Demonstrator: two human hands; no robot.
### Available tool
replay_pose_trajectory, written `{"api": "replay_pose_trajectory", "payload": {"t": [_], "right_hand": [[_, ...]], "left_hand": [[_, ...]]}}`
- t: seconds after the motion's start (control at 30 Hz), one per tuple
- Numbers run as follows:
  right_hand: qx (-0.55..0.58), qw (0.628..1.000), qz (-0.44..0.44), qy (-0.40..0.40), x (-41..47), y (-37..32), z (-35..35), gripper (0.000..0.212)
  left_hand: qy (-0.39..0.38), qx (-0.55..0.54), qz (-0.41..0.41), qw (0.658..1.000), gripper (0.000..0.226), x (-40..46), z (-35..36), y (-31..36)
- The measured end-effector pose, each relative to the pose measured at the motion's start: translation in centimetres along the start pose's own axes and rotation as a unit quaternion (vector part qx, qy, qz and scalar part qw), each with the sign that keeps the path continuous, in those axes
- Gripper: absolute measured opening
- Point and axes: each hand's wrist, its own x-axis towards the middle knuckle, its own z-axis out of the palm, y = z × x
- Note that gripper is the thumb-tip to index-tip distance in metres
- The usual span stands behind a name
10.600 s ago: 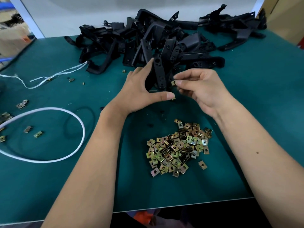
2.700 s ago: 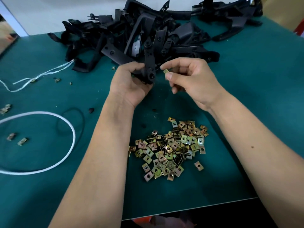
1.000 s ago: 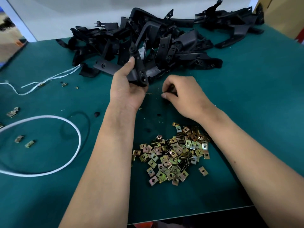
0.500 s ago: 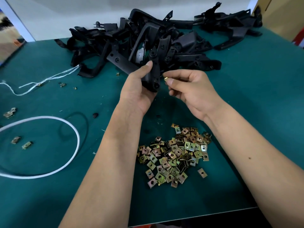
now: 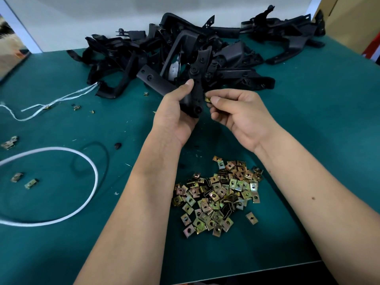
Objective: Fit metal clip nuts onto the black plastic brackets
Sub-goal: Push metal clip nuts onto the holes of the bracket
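Two bare hands work above a green table (image 5: 308, 130) in the head camera's view. The left hand (image 5: 174, 114) grips a black plastic bracket (image 5: 193, 89), fingers curled behind it and thumb pressed on its face. The right hand (image 5: 240, 114), at the bracket's 3 o'clock, pinches a single clip nut (image 5: 207, 99) between thumb and forefinger, just beside the bracket's edge. A heap of clip nuts (image 5: 218, 196) lies at 6 o'clock, a bracket pile (image 5: 185, 50) at 12, and a white cord (image 5: 61, 186) at 8.
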Motion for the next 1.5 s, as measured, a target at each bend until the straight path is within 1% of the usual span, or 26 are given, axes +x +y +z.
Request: {"api": "replay_pose_trajectory", "payload": {"t": [0.1, 0.2, 0.43, 0.57, 0.67, 0.8, 1.1, 1.17, 1.3, 1.33, 1.37, 1.43, 1.5], "right_hand": [[0.04, 0.999, 0.022, -0.027, 0.0, -0.2, -0.2, 0.017], [0.046, 0.998, 0.028, -0.042, -0.1, -0.3, -0.1, 0.019], [-0.033, 0.999, -0.015, -0.016, -0.3, 0.0, 0.2, 0.018], [-0.038, 0.999, -0.025, -0.009, -0.2, 0.0, 0.2, 0.016], [-0.055, 0.998, -0.037, 0.017, -0.1, 0.3, 0.4, 0.011], [-0.102, 0.993, -0.038, 0.043, 0.1, 0.6, 0.4, 0.017], [-0.1, 0.993, -0.042, 0.046, 0.0, 0.7, 0.6, 0.019], [-0.098, 0.992, -0.054, 0.056, -0.1, 0.8, 0.8, 0.02], [-0.1, 0.988, -0.082, 0.089, -0.3, 0.9, 1.2, 0.023], [-0.102, 0.987, -0.084, 0.095, -0.3, 0.9, 1.3, 0.023], [-0.107, 0.986, -0.084, 0.098, -0.4, 0.9, 1.3, 0.024], [-0.112, 0.986, -0.082, 0.097, -0.5, 0.9, 1.4, 0.027], [-0.112, 0.985, -0.087, 0.098, -0.6, 0.9, 1.5, 0.03]], "left_hand": [[0.008, 0.003, -0.001, 1.0, 0.008, 0.1, -0.2, 0.0], [0.01, 0.001, -0.001, 1.0, 0.011, 0.1, -0.3, 0.1], [0.015, 0.007, -0.002, 1.0, 0.015, 0.1, -0.2, 0.2], [0.019, 0.007, 0.002, 1.0, 0.018, 0.1, -0.1, 0.2], [0.019, 0.007, 0.003, 1.0, 0.022, 0.0, 0.0, 0.1], [0.022, 0.01, 0.003, 1.0, 0.014, -0.1, 0.3, 0.1], [0.023, 0.017, 0.004, 1.0, 0.011, -0.5, 0.6, -0.1], [0.026, 0.009, 0.006, 1.0, 0.015, -0.6, 0.9, -0.3], [0.074, -0.004, 0.03, 0.997, 0.046, -0.7, 1.6, -0.9], [0.087, -0.011, 0.043, 0.995, 0.05, -0.7, 1.8, -1.1], [0.095, -0.017, 0.06, 0.993, 0.048, -0.6, 2.0, -1.3], [0.105, -0.025, 0.093, 0.99, 0.036, -0.6, 2.3, -1.9], [0.106, -0.036, 0.107, 0.988, 0.03, -0.8, 2.7, -2.5]]}}
